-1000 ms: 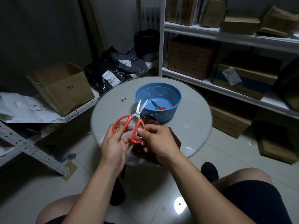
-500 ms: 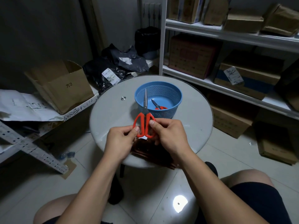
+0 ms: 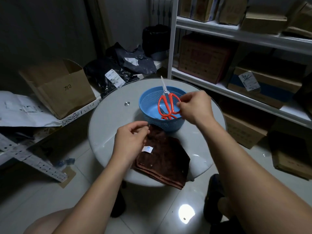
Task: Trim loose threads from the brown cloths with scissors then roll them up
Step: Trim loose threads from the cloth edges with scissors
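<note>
Moved: my right hand (image 3: 194, 105) carried the scissors (image 3: 168, 103) away from both hands and now hangs them over the blue basket (image 3: 152, 122).
Right hand: fingers pinch one red handle loop, blades closed and pointing away, I think to drop them in safely.
Left hand (image 3: 130, 141): loosely curled, holding nothing, touching the brown cloths (image 3: 165, 159).
Cloths: stacked flat on the tabletop (image 3: 109, 122), white tag showing, ready to roll.

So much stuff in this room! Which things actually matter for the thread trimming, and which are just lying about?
Part of the job:
- red scissors, held over the blue basket by the right hand
- stack of brown cloths on the round table
- left hand, at the cloths' edge

Lying about:
- open cardboard box
- black bags
- boxes on the white shelves
</note>
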### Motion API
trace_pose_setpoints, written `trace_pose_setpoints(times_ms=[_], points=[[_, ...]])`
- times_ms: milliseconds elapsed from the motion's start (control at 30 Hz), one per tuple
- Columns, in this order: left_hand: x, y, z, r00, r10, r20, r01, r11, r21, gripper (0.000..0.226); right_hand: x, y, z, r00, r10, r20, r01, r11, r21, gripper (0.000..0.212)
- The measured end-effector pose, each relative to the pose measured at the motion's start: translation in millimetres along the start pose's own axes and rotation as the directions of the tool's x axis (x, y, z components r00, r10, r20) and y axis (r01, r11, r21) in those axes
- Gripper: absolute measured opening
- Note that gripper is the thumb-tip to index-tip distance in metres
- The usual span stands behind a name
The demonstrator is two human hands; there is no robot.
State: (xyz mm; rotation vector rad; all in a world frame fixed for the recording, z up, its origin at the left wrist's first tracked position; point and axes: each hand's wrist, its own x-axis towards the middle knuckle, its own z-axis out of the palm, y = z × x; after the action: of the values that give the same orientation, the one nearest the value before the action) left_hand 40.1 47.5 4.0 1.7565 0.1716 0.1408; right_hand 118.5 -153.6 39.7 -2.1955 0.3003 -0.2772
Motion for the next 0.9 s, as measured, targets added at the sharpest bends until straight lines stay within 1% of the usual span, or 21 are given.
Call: trace_pose_setpoints(times_ms=[67, 133, 167, 267, 367, 467, 500, 567, 633, 700, 800, 867, 900], points=[[4, -10, -3, 1.000, 0.006, -0.026, -0.003, 0.992, 0.123, 0.021, 23, -7, 3, 0.993, -0.117, 0.020, 0.118, 0.963, -0.242, 0.020], [7, -22, -8, 0.999, -0.005, -0.037, 0.014, 0.973, 0.231, 0.021, 39, -12, 10, 0.977, -0.189, 0.099, 0.213, 0.878, -0.428, 0.020], [10, -29, -10, 0.999, -0.015, -0.042, 0.026, 0.964, 0.266, 0.021, 45, -13, 16, 0.968, -0.198, 0.154, 0.250, 0.830, -0.498, 0.022], [16, -42, -18, 0.999, -0.046, -0.025, 0.051, 0.952, 0.302, 0.021, 54, -12, 33, 0.941, -0.184, 0.284, 0.325, 0.722, -0.611, 0.026], [25, -46, -19, 0.998, -0.066, -0.018, 0.068, 0.954, 0.291, 0.018, 58, -9, 46, 0.915, -0.148, 0.376, 0.369, 0.682, -0.631, 0.024], [36, -41, -14, 0.997, -0.067, -0.033, 0.072, 0.971, 0.227, 0.011, 62, -5, 47, 0.915, -0.142, 0.377, 0.368, 0.676, -0.638, 0.026], [39, -37, -11, 0.996, -0.078, -0.032, 0.083, 0.979, 0.187, 0.016, 63, -3, 45, 0.919, -0.154, 0.361, 0.364, 0.680, -0.637, 0.026], [49, -27, 0, 0.988, -0.151, -0.004, 0.151, 0.985, 0.089, 0.033, 59, 0, 40, 0.929, -0.185, 0.320, 0.352, 0.710, -0.610, 0.024], [61, -18, 13, 0.975, -0.221, 0.027, 0.221, 0.975, 0.032, 0.044, 51, 4, 34, 0.941, -0.222, 0.256, 0.329, 0.776, -0.537, 0.028], [78, -10, 25, 0.971, -0.234, 0.041, 0.231, 0.971, 0.057, 0.039, 39, 6, 26, 0.953, -0.258, 0.161, 0.303, 0.849, -0.433, 0.031], [107, -6, 33, 0.969, -0.247, -0.007, 0.246, 0.962, 0.123, 0.026, 11, 7, 11, 0.957, -0.288, -0.032, 0.269, 0.923, -0.274, 0.027], [124, -3, 33, 0.965, -0.260, -0.020, 0.260, 0.951, 0.165, 0.024, -11, 8, 6, 0.958, -0.250, -0.139, 0.228, 0.961, -0.154, 0.024], [130, 0, 33, 0.964, -0.263, -0.024, 0.263, 0.949, 0.171, 0.024, -22, 11, 4, 0.967, -0.203, -0.152, 0.189, 0.977, -0.103, 0.022]])
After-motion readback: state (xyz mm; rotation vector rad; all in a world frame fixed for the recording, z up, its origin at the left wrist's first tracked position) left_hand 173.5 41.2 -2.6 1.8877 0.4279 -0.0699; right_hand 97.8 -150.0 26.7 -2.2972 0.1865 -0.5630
